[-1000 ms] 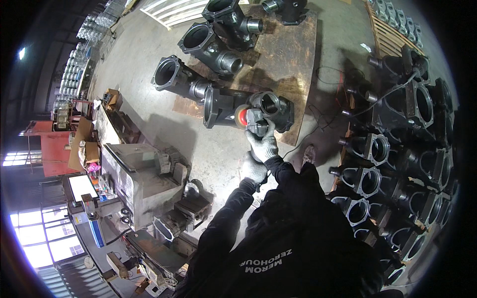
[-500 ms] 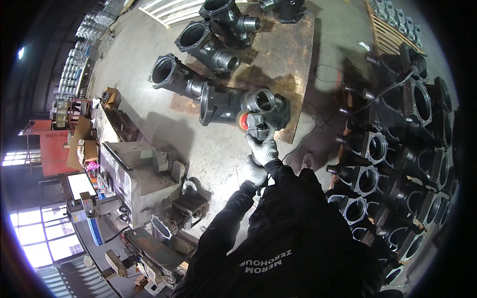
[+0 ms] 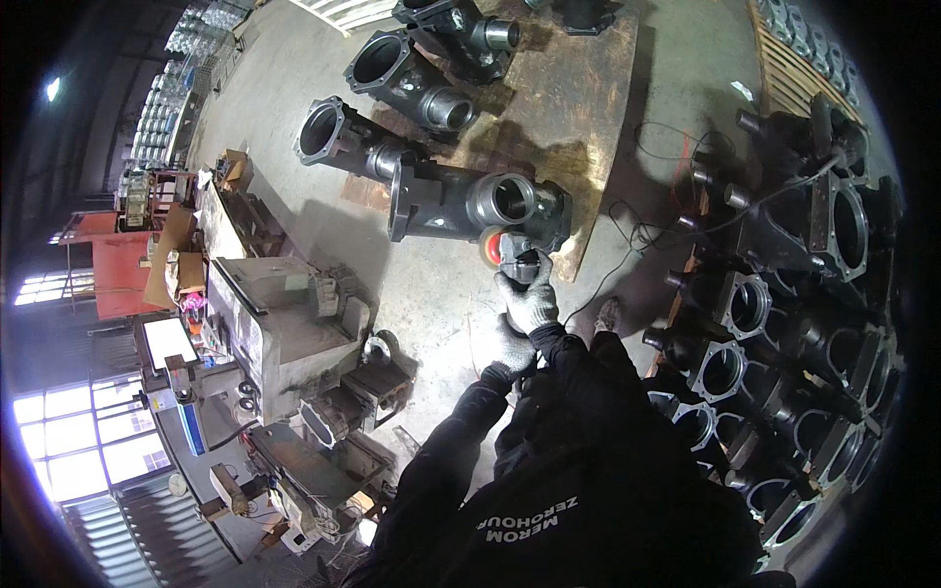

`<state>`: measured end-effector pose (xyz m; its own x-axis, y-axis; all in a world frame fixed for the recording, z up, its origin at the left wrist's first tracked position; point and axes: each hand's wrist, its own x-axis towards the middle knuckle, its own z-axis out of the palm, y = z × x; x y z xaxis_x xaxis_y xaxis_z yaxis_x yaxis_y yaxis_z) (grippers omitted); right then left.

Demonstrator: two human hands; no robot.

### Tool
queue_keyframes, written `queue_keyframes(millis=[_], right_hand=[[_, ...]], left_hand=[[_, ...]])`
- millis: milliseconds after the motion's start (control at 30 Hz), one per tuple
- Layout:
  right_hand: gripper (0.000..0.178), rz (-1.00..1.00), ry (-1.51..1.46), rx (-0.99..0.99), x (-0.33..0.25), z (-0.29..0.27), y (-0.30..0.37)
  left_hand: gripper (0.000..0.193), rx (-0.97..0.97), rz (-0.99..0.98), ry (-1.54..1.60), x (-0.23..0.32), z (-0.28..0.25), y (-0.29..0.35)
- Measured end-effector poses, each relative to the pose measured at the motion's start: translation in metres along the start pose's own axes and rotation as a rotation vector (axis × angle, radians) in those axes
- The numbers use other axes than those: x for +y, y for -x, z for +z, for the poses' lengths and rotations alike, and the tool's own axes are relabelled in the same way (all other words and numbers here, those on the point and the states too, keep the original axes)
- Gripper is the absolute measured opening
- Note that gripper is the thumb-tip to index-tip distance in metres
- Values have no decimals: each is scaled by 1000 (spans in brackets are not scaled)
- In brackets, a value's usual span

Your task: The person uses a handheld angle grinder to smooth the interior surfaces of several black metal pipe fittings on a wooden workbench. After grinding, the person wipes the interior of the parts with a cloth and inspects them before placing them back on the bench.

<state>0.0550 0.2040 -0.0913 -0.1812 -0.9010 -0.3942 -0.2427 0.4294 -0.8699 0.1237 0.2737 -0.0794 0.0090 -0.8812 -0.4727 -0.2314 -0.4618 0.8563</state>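
Observation:
My right hand [image 3: 530, 302], in a pale work glove, is closed round the front of an angle grinder [image 3: 520, 261]. The tool carries a red disc [image 3: 491, 247]. Just behind it, my left hand [image 3: 504, 349], gloved too, is closed lower on the tool; its fingers are partly hidden. The disc sits at the near side of a dark cast pipe fitting [image 3: 441, 203], just below its bare-metal round port [image 3: 510, 199]. Whether disc and casting touch, I cannot tell. The fitting lies on a worn wooden board [image 3: 598, 127].
More dark castings [image 3: 392, 73] stand farther back on the board. Stacked flanged castings [image 3: 720, 367] fill the right side. Cables [image 3: 627, 235] trail over the floor at the board's right edge. To the left are a grey metal box [image 3: 294, 323] and a small metal stand [image 3: 377, 387].
The grinder and both hands have shifted slightly right and nearer relative to the fitting, so the disc sits lower beside the port. The whole view has turned a little.

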Motion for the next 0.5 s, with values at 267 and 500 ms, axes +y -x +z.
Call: queue_keyframes(millis=[267, 500], right_hand=[[90, 30, 24, 76, 11, -12, -13], [90, 58, -3, 79, 6, -24, -20]], left_hand=[[66, -63, -44, -137, 1, 9, -10], [59, -109, 75, -181, 1, 17, -24]])
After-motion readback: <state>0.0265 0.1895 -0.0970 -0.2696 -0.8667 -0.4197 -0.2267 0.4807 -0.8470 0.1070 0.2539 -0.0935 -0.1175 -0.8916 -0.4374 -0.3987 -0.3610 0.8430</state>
